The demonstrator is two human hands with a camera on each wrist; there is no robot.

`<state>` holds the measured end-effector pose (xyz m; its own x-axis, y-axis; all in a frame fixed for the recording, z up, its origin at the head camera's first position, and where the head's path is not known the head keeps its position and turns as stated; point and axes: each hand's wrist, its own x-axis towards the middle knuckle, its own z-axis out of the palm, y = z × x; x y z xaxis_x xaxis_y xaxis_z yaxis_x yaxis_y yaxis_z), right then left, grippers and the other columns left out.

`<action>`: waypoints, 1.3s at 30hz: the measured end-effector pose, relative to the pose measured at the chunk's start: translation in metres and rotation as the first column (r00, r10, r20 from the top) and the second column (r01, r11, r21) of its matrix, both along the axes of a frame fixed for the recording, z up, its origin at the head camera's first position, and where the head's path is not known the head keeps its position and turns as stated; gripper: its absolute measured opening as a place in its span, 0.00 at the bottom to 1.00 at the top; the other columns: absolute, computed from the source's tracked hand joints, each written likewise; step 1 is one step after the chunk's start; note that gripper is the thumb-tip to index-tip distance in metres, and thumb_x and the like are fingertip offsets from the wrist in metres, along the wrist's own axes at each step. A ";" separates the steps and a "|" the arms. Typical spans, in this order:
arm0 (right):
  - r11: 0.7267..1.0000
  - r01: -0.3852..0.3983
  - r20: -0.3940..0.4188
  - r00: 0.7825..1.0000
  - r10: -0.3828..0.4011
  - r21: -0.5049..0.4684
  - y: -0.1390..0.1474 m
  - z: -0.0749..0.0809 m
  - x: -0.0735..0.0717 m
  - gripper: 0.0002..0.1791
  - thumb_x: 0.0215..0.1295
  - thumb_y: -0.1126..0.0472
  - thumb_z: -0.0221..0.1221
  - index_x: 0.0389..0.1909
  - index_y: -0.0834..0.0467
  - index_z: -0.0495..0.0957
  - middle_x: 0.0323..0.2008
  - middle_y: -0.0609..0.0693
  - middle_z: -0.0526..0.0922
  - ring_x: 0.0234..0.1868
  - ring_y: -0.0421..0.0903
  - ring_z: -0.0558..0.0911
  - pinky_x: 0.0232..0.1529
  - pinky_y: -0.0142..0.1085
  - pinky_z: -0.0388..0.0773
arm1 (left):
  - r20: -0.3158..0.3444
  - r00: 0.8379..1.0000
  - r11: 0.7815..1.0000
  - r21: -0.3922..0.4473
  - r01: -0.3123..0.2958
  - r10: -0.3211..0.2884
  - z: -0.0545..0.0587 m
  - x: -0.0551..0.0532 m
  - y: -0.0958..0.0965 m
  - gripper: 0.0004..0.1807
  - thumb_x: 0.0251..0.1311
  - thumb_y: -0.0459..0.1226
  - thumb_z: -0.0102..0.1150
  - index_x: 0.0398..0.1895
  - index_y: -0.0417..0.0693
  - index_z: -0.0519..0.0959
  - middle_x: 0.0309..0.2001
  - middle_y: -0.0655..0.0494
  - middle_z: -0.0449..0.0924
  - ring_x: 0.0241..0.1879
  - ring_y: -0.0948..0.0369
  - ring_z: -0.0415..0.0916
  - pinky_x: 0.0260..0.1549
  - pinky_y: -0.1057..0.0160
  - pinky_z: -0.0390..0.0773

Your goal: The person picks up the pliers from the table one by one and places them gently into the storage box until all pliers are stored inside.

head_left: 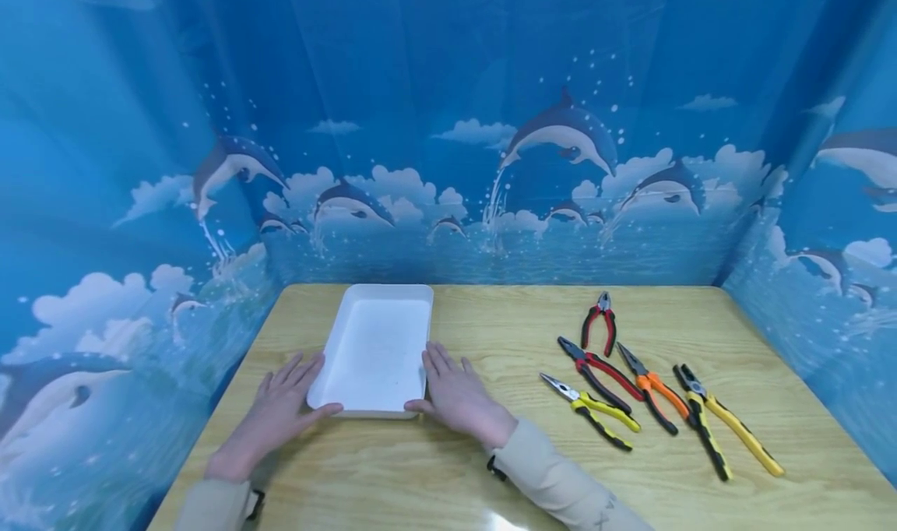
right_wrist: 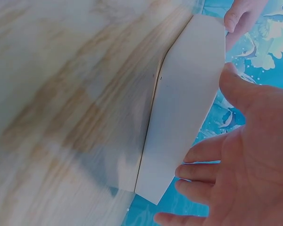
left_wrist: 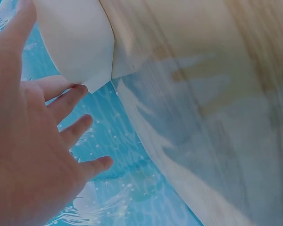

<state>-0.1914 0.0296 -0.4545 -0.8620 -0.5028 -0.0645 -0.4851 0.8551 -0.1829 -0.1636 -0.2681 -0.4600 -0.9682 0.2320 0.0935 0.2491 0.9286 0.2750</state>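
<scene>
A white rectangular tray [head_left: 378, 352], with nothing in it, lies on the left part of the wooden table. My left hand [head_left: 280, 406] is at its left side, fingertips against the rim and thumb along the near edge. On the opposite side, my right hand [head_left: 462, 399] touches the rim with extended fingers, its thumb at the near right corner. In the left wrist view, the fingers of the left hand [left_wrist: 42, 141] are spread beside the tray's white wall [left_wrist: 80, 37]. The right wrist view has the right hand [right_wrist: 245, 146] beside the wall [right_wrist: 184, 94], palm showing.
Several pliers lie on the table's right: small red-and-black pliers [head_left: 604, 304], longer red-and-black ones [head_left: 578, 353], orange-and-black ones [head_left: 650, 380], yellow-and-black needle-nose pliers [head_left: 578, 400] and large yellow-and-black ones [head_left: 697, 400]. A blue dolphin-print curtain [head_left: 448, 126] surrounds the wooden table [head_left: 504, 336].
</scene>
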 end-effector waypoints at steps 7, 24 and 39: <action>1.000 0.000 -0.008 1.000 0.000 0.004 0.003 0.000 0.002 0.51 0.69 0.31 0.52 0.78 0.64 0.55 0.80 0.59 0.52 0.79 0.54 0.55 0.75 0.57 0.59 | -0.043 0.999 1.000 -0.001 0.015 -0.015 -0.003 0.000 0.003 0.50 0.61 0.62 0.63 0.75 0.37 0.63 0.73 0.36 0.64 0.74 0.34 0.52 0.66 0.22 0.49; 1.000 0.011 -0.002 1.000 -0.011 0.001 0.015 0.001 0.002 0.51 0.69 0.31 0.53 0.78 0.65 0.55 0.79 0.60 0.52 0.79 0.56 0.54 0.75 0.59 0.58 | -0.045 0.999 1.000 -0.014 0.025 -0.026 -0.002 0.001 0.016 0.51 0.62 0.64 0.60 0.76 0.38 0.62 0.75 0.39 0.62 0.74 0.35 0.53 0.67 0.23 0.49; 1.000 -0.002 0.022 1.000 0.003 -0.031 0.031 0.000 0.002 0.50 0.70 0.33 0.53 0.78 0.65 0.53 0.80 0.60 0.50 0.80 0.57 0.52 0.75 0.61 0.56 | -0.041 0.999 1.000 -0.003 0.024 -0.024 -0.003 0.002 0.030 0.49 0.64 0.62 0.60 0.76 0.36 0.62 0.74 0.36 0.63 0.74 0.35 0.55 0.67 0.23 0.49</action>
